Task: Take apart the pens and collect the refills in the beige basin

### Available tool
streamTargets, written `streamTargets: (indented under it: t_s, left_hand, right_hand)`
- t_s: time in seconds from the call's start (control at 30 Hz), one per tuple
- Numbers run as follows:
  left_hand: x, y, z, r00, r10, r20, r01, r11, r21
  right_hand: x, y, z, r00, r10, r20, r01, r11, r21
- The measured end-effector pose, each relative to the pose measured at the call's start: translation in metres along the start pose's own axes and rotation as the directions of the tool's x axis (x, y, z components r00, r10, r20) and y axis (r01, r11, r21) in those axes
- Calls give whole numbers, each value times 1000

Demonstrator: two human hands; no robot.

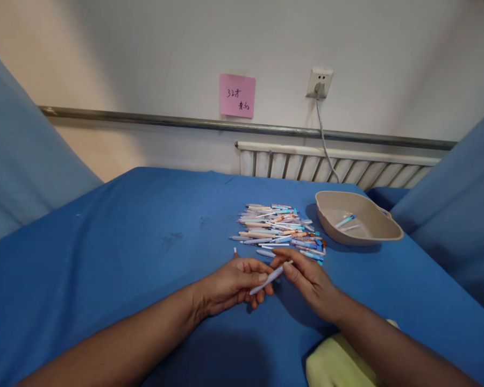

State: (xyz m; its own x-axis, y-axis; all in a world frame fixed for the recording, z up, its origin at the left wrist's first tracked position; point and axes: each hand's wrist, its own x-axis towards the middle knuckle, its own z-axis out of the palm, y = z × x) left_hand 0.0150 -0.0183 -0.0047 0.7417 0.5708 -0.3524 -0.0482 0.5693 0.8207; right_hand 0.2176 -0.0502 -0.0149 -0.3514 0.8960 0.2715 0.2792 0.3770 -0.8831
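Observation:
A pale lavender pen [269, 280] is held between both hands above the blue cloth, tilted with its upper end to the right. My left hand [239, 280] grips its lower part between thumb and fingers. My right hand [312, 280] pinches the upper end with thumb and fingertips. Just beyond the hands lies a pile of pens [280, 228] in white, peach, blue and brown tones, mostly lying side by side. Another pen [235, 252], partly hidden, shows its tip behind my left hand.
At the right stands a beige plastic basin [358, 236] with a few pens inside. A yellow-green cloth [341, 363] lies under my right forearm. Blue curtains [20, 145] hang at both sides. A radiator [290, 164], a rail and a plugged-in socket [320, 84] line the wall behind.

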Motion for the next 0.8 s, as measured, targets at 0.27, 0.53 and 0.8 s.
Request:
streamTargets:
  t_s: [0.27, 0.53, 0.8]
  left_hand:
    - [1, -3, 3, 1000, 1, 7, 0, 1000, -13]
    - [2, -7, 6, 999, 53, 6, -53, 998, 46]
    - [1, -5, 6, 996, 51, 72, -58, 992, 108]
  right_hand:
    - [0, 2, 1, 1000, -4, 27, 3, 1000, 18]
    - [-1, -8, 5, 998, -32, 54, 38, 993, -114]
    - [-7, -18, 12, 989, -13, 147, 52, 964, -260]
